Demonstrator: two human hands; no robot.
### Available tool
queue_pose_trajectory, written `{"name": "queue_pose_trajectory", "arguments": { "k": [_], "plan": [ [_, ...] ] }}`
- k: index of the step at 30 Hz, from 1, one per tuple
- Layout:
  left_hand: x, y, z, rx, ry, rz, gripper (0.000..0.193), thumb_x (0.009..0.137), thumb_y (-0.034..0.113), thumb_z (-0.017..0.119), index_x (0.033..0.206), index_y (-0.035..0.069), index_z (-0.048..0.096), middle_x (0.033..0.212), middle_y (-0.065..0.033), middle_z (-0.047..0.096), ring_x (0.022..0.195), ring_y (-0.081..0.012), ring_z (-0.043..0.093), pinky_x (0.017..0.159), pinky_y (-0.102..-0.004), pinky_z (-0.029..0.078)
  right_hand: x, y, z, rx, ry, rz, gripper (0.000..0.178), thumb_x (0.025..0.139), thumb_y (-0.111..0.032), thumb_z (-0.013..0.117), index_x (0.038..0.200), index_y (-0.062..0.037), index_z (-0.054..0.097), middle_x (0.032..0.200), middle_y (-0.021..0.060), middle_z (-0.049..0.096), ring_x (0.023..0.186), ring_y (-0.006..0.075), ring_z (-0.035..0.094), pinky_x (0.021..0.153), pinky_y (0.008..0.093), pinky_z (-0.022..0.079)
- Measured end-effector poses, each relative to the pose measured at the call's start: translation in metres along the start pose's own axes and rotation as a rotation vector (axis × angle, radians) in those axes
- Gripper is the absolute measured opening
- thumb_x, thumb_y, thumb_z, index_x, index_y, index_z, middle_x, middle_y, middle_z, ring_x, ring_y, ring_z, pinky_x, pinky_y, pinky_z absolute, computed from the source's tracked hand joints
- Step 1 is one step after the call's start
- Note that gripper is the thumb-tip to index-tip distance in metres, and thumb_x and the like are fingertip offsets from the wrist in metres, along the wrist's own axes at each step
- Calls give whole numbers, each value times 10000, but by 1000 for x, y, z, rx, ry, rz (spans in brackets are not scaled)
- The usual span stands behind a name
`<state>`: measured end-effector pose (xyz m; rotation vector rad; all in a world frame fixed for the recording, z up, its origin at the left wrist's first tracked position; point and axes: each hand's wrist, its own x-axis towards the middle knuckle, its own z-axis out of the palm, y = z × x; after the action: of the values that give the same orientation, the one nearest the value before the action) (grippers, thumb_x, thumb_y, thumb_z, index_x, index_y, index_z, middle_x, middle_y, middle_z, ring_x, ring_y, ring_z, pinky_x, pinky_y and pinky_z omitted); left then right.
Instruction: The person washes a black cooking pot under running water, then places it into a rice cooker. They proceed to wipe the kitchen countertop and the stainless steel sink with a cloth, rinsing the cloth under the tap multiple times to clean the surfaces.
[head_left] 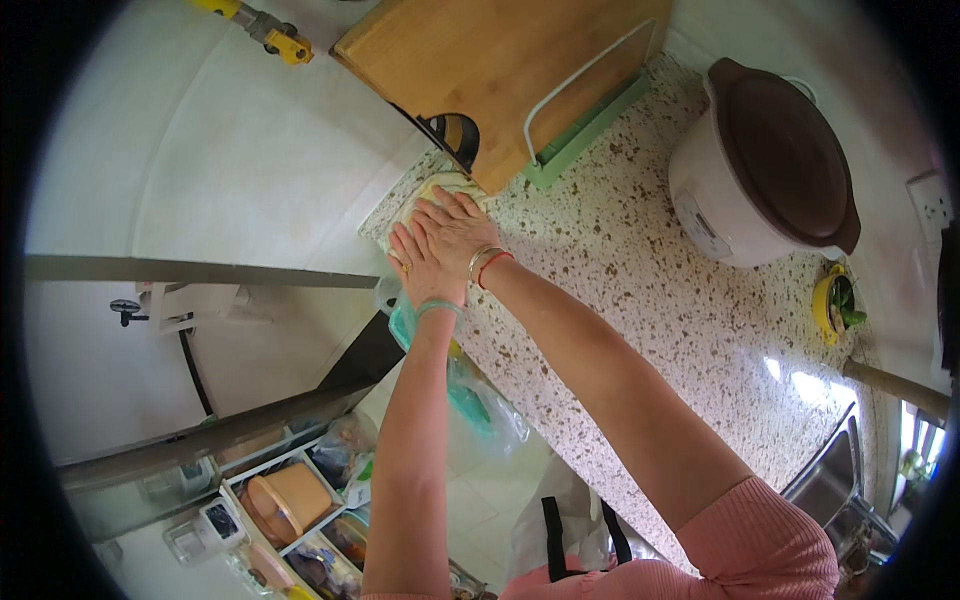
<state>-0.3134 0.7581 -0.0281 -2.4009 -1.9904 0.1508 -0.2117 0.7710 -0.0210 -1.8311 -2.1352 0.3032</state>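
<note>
A pale yellow cloth (449,183) lies bunched at the left corner of a speckled stone countertop (590,270). Both of my arms reach forward to it, side by side. My right hand (455,230) presses on the cloth with its fingers stretched out, a bracelet and a red cord at its wrist. Close against it, my left hand (425,272) also lies flat on the cloth, a green bangle at the wrist. Where the two hands meet, they partly hide each other and the cloth.
A wooden cutting board (500,75) in a green rack (590,130) stands just beyond the hands. At the right are a cream pot with a brown lid (785,150), a yellow container (828,305) and a sink (830,470). Plastic bags (475,400) hang below the counter's left edge.
</note>
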Motion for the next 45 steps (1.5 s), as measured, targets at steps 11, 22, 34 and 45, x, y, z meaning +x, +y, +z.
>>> {"name": "queue_pose_trajectory", "arguments": {
  "k": [11,22,34,45],
  "plan": [
    [-133,73,-10,-78,-117,-27,925,897,484,488,1513,31,-33,1580,-191,-49,1460,-351,-80,1166,-474,-21,-151,9,-33,24,-72,62,479,998,-372,283,1432,-205,398,1529,-49,308,1452,212,137,1169,391,65],
    [-333,155,-7,-161,-73,300,726,969,386,359,1513,19,47,1580,-198,-24,1462,-338,-83,1166,-480,-56,-391,19,-72,-14,55,242,472,980,-360,349,1406,-173,431,1524,-11,317,1446,250,166,1169,416,119],
    [-556,202,-6,-137,-208,734,689,946,292,356,1493,-43,103,1581,-198,35,1466,-344,-27,1174,-466,-39,-656,-28,-103,11,101,528,530,892,-259,477,1402,-118,444,1528,54,324,1442,261,217,1161,428,137],
    [-437,261,-14,-88,-151,869,687,953,324,328,1498,-25,99,1586,-167,58,1471,-309,-5,1186,-454,-22,-570,62,-114,-41,106,588,569,910,-254,397,1444,-63,355,1539,100,285,1452,281,176,1176,418,113]
  ]
}}
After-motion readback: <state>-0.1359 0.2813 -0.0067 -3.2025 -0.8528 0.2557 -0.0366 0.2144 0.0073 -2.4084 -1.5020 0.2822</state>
